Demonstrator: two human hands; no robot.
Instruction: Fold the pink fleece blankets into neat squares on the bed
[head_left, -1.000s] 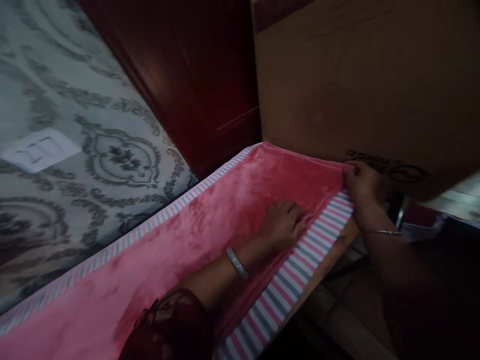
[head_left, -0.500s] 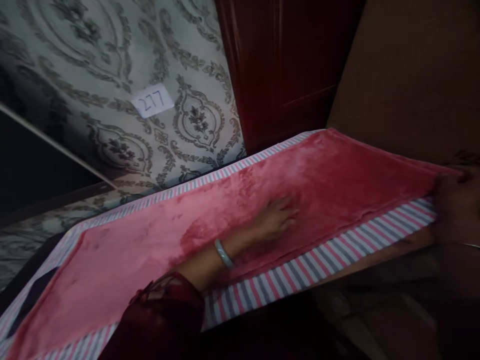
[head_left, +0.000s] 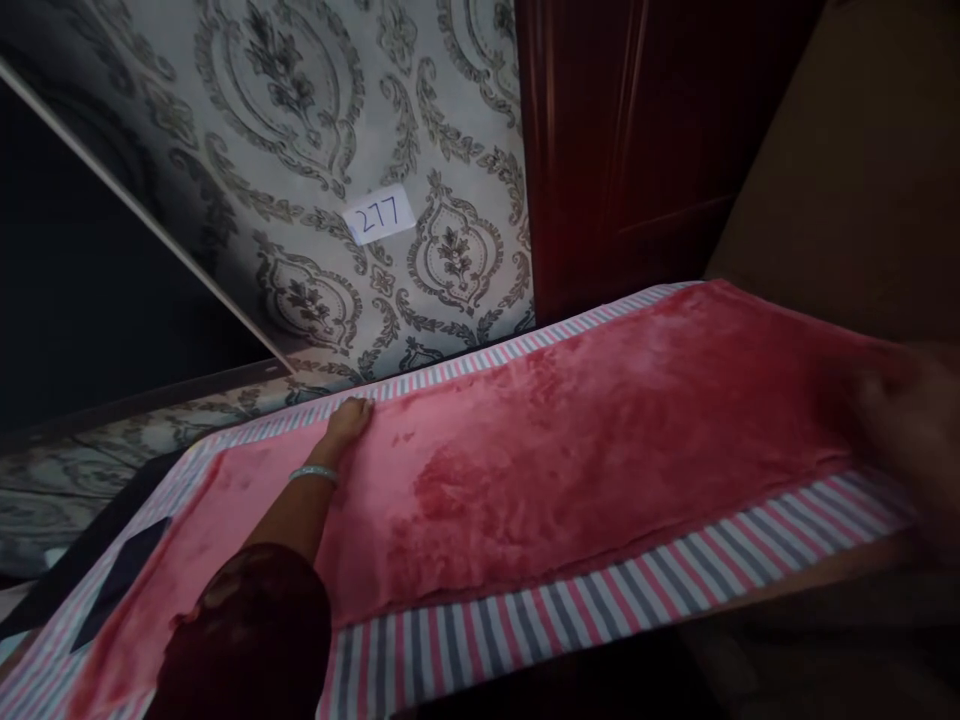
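Cloth (head_left: 570, 440) stretches lengthwise between my hands: left hand (head_left: 349, 421) part-curled at far edge, right hand (head_left: 911, 430) blurred near right end, can't tell either's hold.

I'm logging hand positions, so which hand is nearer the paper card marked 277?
Left. The left hand is at the far edge of the red cloth, below the card; the right hand, blurred, is at the cloth's right end, much farther away.
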